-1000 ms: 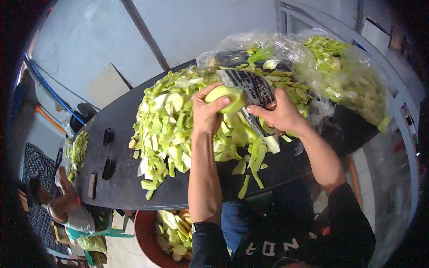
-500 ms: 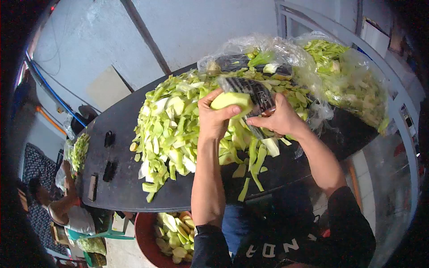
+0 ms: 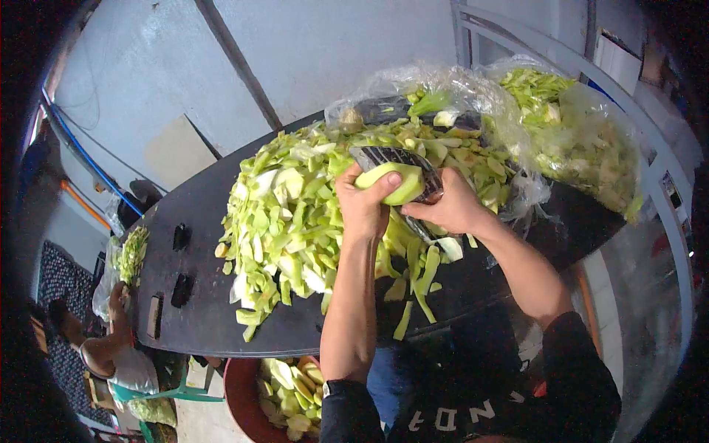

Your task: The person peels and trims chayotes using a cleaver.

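My left hand (image 3: 364, 198) is wrapped round a pale green peeled fruit (image 3: 402, 186), thumb on top. Just right of it, my right hand (image 3: 454, 203) grips a wide dark blade with light markings (image 3: 384, 156), which lies against the far side of the fruit. Beneath and left of my hands, a large heap of green peelings and slices (image 3: 288, 214) covers the middle of the dark table (image 3: 214, 310). A few long peel strips (image 3: 423, 284) lie near the table's front edge, below my hands.
Clear plastic bags of green pieces (image 3: 583, 140) stand at the right, beside a metal rail (image 3: 665, 192). A red tub (image 3: 244, 391) of cut pieces is below the front edge. Another person (image 3: 111, 351) sits at far left. Small dark objects (image 3: 182, 290) lie on the table's left.
Both hands have shifted slightly, the left one rightward and down with the fruit. The blade has turned and now sits closer along the fruit. The other person's arm has lowered.
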Motion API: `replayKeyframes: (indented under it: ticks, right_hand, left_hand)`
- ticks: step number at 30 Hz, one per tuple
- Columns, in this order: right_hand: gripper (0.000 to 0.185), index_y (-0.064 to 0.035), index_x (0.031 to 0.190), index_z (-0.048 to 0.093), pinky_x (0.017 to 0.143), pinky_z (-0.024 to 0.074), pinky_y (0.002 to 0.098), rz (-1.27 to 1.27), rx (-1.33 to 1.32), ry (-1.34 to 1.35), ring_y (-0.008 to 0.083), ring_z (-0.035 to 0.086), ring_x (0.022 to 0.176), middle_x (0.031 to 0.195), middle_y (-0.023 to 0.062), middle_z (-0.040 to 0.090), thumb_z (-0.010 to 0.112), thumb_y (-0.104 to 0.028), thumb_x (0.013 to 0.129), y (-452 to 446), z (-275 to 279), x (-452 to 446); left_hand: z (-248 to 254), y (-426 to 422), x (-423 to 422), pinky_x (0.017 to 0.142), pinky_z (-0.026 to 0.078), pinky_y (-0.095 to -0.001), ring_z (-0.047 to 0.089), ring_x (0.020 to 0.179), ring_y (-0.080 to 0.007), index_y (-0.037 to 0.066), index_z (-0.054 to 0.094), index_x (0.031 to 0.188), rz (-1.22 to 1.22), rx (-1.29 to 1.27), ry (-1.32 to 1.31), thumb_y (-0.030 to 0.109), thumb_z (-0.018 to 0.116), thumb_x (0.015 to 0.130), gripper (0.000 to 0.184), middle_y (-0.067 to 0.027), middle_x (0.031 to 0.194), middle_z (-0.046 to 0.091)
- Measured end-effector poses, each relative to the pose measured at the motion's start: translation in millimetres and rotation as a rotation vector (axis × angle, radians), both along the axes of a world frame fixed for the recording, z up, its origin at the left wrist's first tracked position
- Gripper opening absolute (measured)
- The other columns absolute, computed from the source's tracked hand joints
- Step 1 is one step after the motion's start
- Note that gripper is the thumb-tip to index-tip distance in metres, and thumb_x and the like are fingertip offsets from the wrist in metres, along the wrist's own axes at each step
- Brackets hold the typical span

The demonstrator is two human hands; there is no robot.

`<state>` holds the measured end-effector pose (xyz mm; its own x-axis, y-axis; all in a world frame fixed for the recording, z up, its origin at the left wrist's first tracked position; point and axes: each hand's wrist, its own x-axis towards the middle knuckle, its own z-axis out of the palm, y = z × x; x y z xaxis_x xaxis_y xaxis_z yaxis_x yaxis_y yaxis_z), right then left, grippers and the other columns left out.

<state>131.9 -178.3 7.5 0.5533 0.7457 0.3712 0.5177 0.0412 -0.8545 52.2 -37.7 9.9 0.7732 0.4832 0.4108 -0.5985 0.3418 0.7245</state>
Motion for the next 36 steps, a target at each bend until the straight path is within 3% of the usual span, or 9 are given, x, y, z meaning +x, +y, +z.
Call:
replayKeyframes:
  ticks: [9,13,15,19,21,22,26,32,36]
  right_hand:
    - [0.039,0.0022,0.097,0.066,0.069,0.0506,0.0285,0.016,-0.161,0.101,0.0108,0.061,0.073,0.082,0.0038,0.068,0.084,-0.013,0.067,-10,0,7]
    - [0.045,0.0017,0.102,0.064,0.070,0.0507,0.0285,-0.022,-0.266,0.058,0.0109,0.062,0.074,0.083,0.0034,0.068,0.085,-0.014,0.066,-5,-6,12]
    - [0.052,0.0004,0.109,0.060,0.068,0.0504,0.0282,0.068,0.035,-0.105,0.0110,0.062,0.072,0.079,0.0027,0.067,0.086,-0.014,0.066,4,-15,12]
    - [0.054,-0.0015,0.110,0.057,0.057,0.0485,0.0275,-0.014,0.176,-0.299,0.0100,0.058,0.060,0.075,0.0024,0.065,0.087,-0.014,0.066,7,-6,10]
    - [0.051,-0.0021,0.106,0.056,0.045,0.0432,0.0266,0.046,-0.254,0.147,0.0090,0.052,0.048,0.074,0.0026,0.063,0.087,-0.014,0.067,-3,12,2]
    - [0.051,-0.0021,0.106,0.056,0.045,0.0432,0.0266,0.035,-0.251,0.151,0.0090,0.052,0.048,0.074,0.0026,0.063,0.087,-0.014,0.067,-3,12,0]
    - [0.060,-0.0031,0.112,0.049,0.037,0.0395,0.0257,0.119,-0.120,0.193,0.0083,0.049,0.041,0.070,0.0011,0.059,0.087,-0.017,0.067,-8,16,1]
    - [0.055,-0.0005,0.105,0.051,0.034,0.0395,0.0241,0.251,-0.164,0.244,0.0083,0.050,0.041,0.071,0.0013,0.059,0.087,-0.020,0.068,-9,15,0]
    - [0.043,0.0010,0.095,0.058,0.034,0.0397,0.0258,0.260,-0.174,0.355,0.0092,0.050,0.039,0.069,0.0030,0.062,0.086,-0.020,0.069,-2,1,2]
  left_hand:
    - [9,6,-15,0.079,0.054,-0.0332,0.066,0.083,-0.0191,-0.005,0.063,0.101,-0.100,0.142,0.171,0.009,0.081,0.069,0.040,-0.0112,0.094,0.068]
    - [-8,-6,-1,0.079,0.054,-0.0353,0.066,0.085,-0.0211,-0.005,0.061,0.104,-0.095,-0.021,0.178,0.010,0.080,0.071,0.041,-0.0124,0.097,0.067]
    - [-9,-12,2,0.079,0.055,-0.0364,0.066,0.086,-0.0223,-0.004,0.057,0.111,-0.035,-0.079,0.204,0.013,0.078,0.075,0.045,-0.0130,0.099,0.066]
    - [-14,-11,7,0.079,0.055,-0.0365,0.066,0.086,-0.0235,-0.004,0.057,0.111,-0.046,-0.136,0.243,0.022,0.075,0.079,0.045,-0.0131,0.099,0.066]
    - [-19,-8,9,0.084,0.053,-0.0383,0.065,0.092,-0.0252,-0.002,0.056,0.115,-0.064,-0.139,0.263,0.031,0.068,0.083,0.048,-0.0130,0.104,0.065]
    - [-17,-9,10,0.090,0.051,-0.0401,0.064,0.098,-0.0268,0.000,0.055,0.119,-0.083,-0.136,0.279,0.040,0.062,0.086,0.052,-0.0130,0.109,0.064]
    - [-6,-1,0,0.092,0.048,-0.0378,0.062,0.101,-0.0255,0.000,0.054,0.124,-0.305,-0.111,0.071,0.042,0.062,0.082,0.060,-0.0133,0.111,0.063]
    - [-8,-4,3,0.087,0.050,-0.0356,0.063,0.095,-0.0246,0.000,0.054,0.123,-0.133,-0.015,0.097,0.042,0.061,0.081,0.060,-0.0133,0.107,0.064]
    - [-17,-2,9,0.085,0.051,-0.0359,0.063,0.092,-0.0240,0.002,0.056,0.120,-0.130,-0.146,0.165,0.045,0.058,0.084,0.056,-0.0119,0.104,0.065]
